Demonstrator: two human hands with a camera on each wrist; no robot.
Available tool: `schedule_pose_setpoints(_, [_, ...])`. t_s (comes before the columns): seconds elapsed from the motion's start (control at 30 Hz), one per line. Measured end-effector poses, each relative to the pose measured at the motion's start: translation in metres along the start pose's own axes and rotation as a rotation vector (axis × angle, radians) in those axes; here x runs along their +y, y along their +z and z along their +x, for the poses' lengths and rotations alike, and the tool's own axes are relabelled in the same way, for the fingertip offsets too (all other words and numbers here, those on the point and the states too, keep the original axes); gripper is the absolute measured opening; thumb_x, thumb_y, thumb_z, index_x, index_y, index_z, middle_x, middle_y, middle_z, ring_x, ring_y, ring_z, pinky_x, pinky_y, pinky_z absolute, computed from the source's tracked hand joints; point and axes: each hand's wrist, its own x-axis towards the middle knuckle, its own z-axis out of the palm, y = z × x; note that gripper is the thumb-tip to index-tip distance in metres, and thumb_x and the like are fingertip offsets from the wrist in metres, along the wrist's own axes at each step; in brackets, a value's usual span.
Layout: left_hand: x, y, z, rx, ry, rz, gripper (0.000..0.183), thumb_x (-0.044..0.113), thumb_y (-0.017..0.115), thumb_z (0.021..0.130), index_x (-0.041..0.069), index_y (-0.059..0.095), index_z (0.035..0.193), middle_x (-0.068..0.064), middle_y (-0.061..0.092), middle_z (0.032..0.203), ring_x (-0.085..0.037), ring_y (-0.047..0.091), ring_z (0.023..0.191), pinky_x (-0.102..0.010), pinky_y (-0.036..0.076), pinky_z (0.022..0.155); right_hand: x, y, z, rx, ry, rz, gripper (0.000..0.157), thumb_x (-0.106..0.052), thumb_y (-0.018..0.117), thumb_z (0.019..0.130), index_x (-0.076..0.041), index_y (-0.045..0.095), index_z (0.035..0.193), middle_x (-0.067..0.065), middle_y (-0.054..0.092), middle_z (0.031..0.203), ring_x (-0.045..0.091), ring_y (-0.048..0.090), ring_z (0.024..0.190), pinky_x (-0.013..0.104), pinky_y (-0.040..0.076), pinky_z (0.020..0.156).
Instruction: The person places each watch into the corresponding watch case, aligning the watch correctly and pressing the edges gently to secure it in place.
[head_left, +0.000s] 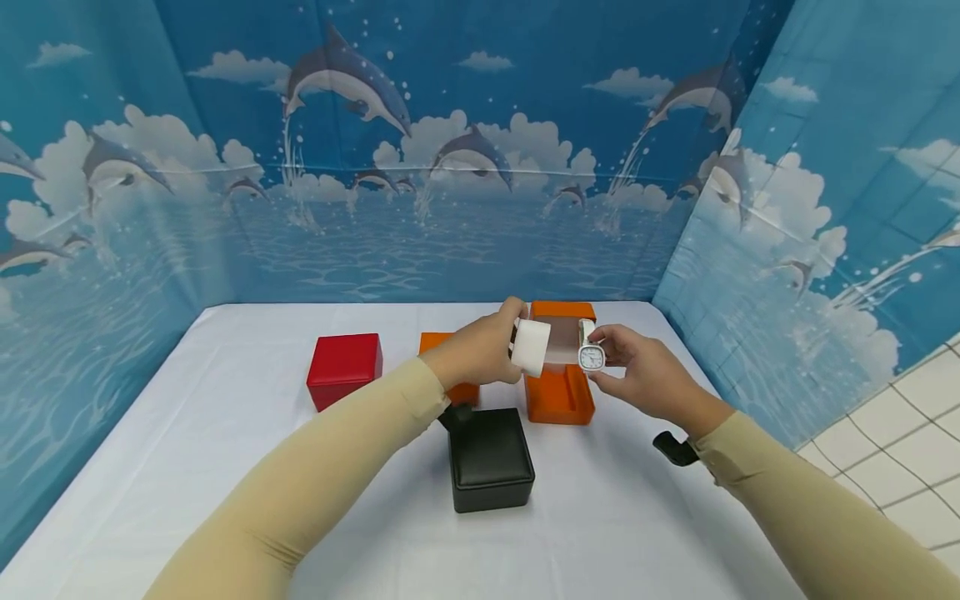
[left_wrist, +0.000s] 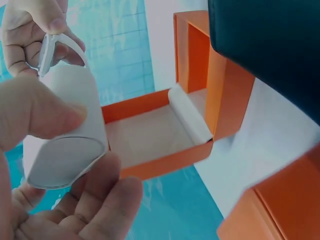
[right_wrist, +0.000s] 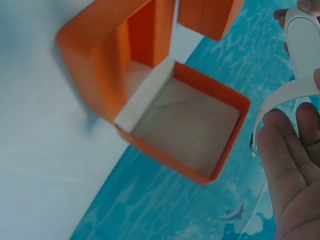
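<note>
My left hand [head_left: 487,343] grips a white watch cushion [head_left: 531,347], thumb on one side and fingers beneath in the left wrist view. To its right, my right hand [head_left: 648,375] pinches a white wristwatch [head_left: 591,357] with a squarish dial turned toward me. The watch strap [right_wrist: 290,91] curves in front of the right fingers in the right wrist view. A gap shows between cushion and watch in the head view. Both are above an orange watch box [head_left: 558,398], whose lid [left_wrist: 145,135] stands raised and shows a pale lining.
A closed black box [head_left: 491,458] sits nearest me on the white-covered table [head_left: 622,517]. Another orange box [head_left: 468,394] is partly hidden behind my left forearm. A red box [head_left: 343,367] stands at left. Dolphin-printed curtains [head_left: 480,233] border the table at the back and sides.
</note>
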Motion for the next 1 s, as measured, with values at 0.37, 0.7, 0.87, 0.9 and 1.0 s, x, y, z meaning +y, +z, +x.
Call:
schedule_pose_setpoints(0.37, [-0.021,-0.017,-0.031,0.118,0.04,-0.021,0.075,0.007,0.079,0.088,0.015,0.034,0.148,-0.007,0.062,0.122,-0.021,0.066,0.098,-0.035,0.059,0.088,-0.043,0.009,0.028,-0.061,-0.052,0.096,0.051,-0.007,0.078,0.095,-0.003,0.053,0.138,0.013,0.07,0.12,0.022,0.073,0.097,0.038,0.064,0.085])
schedule_pose_setpoints(0.7, [-0.035,-0.023,-0.046,0.177,0.018,-0.029,0.077,0.011,0.083,0.089,0.02,0.035,0.148,-0.005,0.062,0.126,-0.02,0.068,0.099,-0.038,0.062,0.092,-0.057,0.024,0.045,-0.08,-0.08,0.157,0.051,-0.005,0.075,0.096,-0.002,0.052,0.141,0.017,0.065,0.129,0.029,0.075,0.103,0.039,0.065,0.086])
schedule_pose_setpoints(0.87, [-0.041,-0.023,-0.053,0.196,0.007,-0.05,0.077,0.009,0.083,0.089,0.018,0.036,0.149,-0.005,0.062,0.128,-0.021,0.067,0.102,-0.039,0.062,0.093,-0.062,0.028,0.05,-0.072,-0.096,0.175,0.051,-0.005,0.075,0.096,-0.003,0.051,0.142,0.016,0.064,0.123,0.026,0.075,0.099,0.036,0.065,0.085])
schedule_pose_setpoints(0.9, [-0.043,-0.023,-0.054,0.198,0.005,-0.053,0.076,0.009,0.083,0.089,0.018,0.036,0.148,-0.005,0.063,0.128,-0.021,0.067,0.102,-0.039,0.062,0.093,-0.063,0.029,0.051,-0.075,-0.1,0.186,0.052,-0.004,0.075,0.096,-0.002,0.051,0.142,0.016,0.064,0.122,0.026,0.075,0.098,0.035,0.065,0.085])
schedule_pose_setpoints(1.0, [-0.046,-0.022,-0.057,0.197,0.004,-0.055,0.073,0.01,0.082,0.09,0.019,0.037,0.146,-0.005,0.063,0.126,-0.02,0.068,0.101,-0.038,0.062,0.093,-0.067,0.032,0.053,-0.082,-0.11,0.211,0.052,-0.001,0.074,0.096,-0.002,0.05,0.142,0.016,0.063,0.121,0.026,0.075,0.098,0.034,0.064,0.085])
